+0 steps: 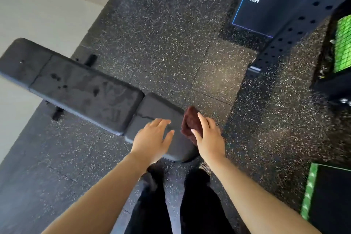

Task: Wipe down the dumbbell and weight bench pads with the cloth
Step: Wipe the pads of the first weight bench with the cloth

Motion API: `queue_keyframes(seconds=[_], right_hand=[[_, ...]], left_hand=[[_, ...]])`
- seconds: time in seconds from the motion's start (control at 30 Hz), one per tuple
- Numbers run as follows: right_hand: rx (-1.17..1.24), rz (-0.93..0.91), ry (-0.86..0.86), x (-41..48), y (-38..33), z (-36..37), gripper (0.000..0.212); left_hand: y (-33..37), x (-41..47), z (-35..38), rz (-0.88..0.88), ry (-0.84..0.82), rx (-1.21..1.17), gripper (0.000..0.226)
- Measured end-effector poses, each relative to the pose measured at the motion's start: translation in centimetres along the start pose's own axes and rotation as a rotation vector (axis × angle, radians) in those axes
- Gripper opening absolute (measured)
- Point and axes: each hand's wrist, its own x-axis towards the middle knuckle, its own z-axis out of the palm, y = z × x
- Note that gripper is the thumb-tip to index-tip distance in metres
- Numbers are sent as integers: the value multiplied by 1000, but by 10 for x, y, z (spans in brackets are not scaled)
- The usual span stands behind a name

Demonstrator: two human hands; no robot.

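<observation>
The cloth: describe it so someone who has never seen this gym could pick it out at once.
A long black weight bench runs from the left toward the middle of the speckled rubber floor. At the right edge of its near seat pad, under the right hand, sits the cloth. It is the only dark reddish-brown, bunched, soft item among smooth black pads.
</observation>
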Motion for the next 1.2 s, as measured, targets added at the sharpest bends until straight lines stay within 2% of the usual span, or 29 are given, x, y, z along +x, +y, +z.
queue_keyframes(seconds=[0.23, 0.4, 0.5, 0.6, 0.73, 0.83, 1.0, 1.2], right_hand=[[-93, 222, 70, 16, 7, 65, 60], [-190, 371, 181, -9, -15, 101, 66], [-85, 463, 178, 18, -12, 101, 67], [-45, 447, 186, 39, -8, 94, 65], [-63, 412, 209, 18, -13, 103, 60], [-102, 450, 249, 11, -17, 108, 59], [-65, 532, 224, 57, -16, 97, 59], [-219, 544, 277, 25, -37, 115, 63]], left_hand=[[-38, 85, 50, 231, -97, 42, 43], [-72, 122, 78, 359, -181, 152, 55], [-87, 135, 90, 381, -207, 176, 60], [-94, 144, 100, 387, -213, 180, 60], [-95, 142, 112, 386, -177, 209, 63], [-97, 140, 118, 383, -152, 205, 64], [-99, 141, 123, 380, -118, 177, 62], [-108, 144, 121, 421, -131, 170, 62]])
